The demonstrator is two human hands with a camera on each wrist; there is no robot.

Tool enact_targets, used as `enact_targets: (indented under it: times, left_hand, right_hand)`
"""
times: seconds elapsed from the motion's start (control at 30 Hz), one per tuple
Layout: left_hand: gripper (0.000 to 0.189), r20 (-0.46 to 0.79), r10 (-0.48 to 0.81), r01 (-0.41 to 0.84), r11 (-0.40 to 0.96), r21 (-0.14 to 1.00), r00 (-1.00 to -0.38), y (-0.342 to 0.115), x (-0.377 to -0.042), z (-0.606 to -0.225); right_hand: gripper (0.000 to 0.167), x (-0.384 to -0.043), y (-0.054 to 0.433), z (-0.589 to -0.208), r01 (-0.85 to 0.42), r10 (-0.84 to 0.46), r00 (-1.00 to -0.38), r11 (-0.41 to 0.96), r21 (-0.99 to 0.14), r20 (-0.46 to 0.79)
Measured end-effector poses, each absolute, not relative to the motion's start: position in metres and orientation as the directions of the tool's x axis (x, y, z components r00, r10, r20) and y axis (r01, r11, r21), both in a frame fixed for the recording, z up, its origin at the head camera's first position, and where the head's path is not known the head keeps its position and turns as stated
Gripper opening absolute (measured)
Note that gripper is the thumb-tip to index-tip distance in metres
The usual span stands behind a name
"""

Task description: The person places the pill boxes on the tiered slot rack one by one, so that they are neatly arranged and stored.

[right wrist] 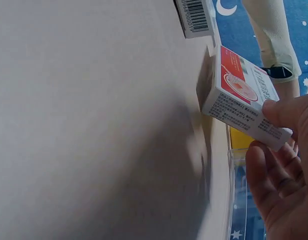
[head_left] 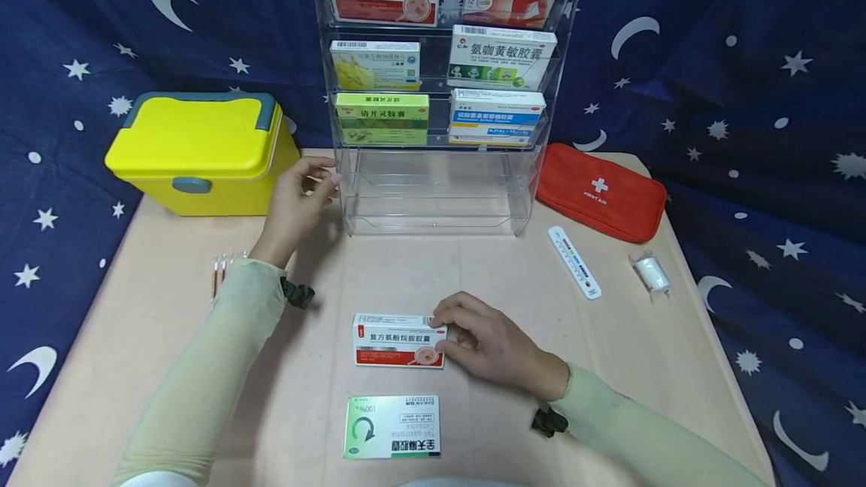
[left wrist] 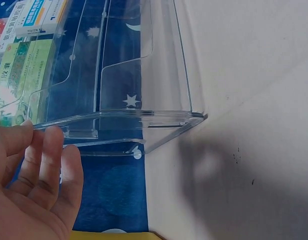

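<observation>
My right hand (head_left: 497, 337) pinches the right end of a white and red medicine box (head_left: 399, 343), which stands on its long side. The right wrist view shows the thumb on the printed front of this box (right wrist: 239, 97) and the fingers behind. My left hand (head_left: 301, 198) holds the left side of a clear plastic display rack (head_left: 433, 201) between thumb and fingers, low down. Close up, fingertips of the left hand (left wrist: 39, 170) lie at the side panel's edge. Nearer to me lies a green and white medicine box (head_left: 392, 427) flat on the table.
Several medicine boxes, such as a green one (head_left: 382, 119), fill the rack's upper tiers. A yellow case (head_left: 196, 141) is at left, near some thin sticks (head_left: 216, 276). At right lie a red first-aid pouch (head_left: 605, 205), a thermometer strip (head_left: 573, 261) and a wrapped white roll (head_left: 652, 274).
</observation>
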State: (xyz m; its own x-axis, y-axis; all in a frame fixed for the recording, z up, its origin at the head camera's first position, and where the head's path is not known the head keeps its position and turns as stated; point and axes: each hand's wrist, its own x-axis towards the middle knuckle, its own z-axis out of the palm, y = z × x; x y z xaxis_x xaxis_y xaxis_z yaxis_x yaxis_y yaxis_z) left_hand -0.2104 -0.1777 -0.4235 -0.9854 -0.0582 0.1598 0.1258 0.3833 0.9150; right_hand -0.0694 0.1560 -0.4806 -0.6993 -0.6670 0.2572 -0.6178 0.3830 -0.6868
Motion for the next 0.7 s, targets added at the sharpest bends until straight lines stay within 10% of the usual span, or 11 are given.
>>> enact_targets:
  times: [0.33,0.7]
  left_hand:
    - [0.029,0.159,-0.055,0.127,0.372,0.919,-0.986,-0.177,-0.211,-0.424]
    - [0.029,0.162,-0.062,0.128,0.370,0.920,-0.985,-0.177,-0.213,-0.424]
  right_hand:
    - [0.027,-0.083,0.158,-0.470,-0.591,-0.619,-0.725,0.333,-0.734,0.302]
    - [0.022,-0.202,0.144,-0.388,-0.658,-0.370,-0.748,0.306,-0.689,0.550]
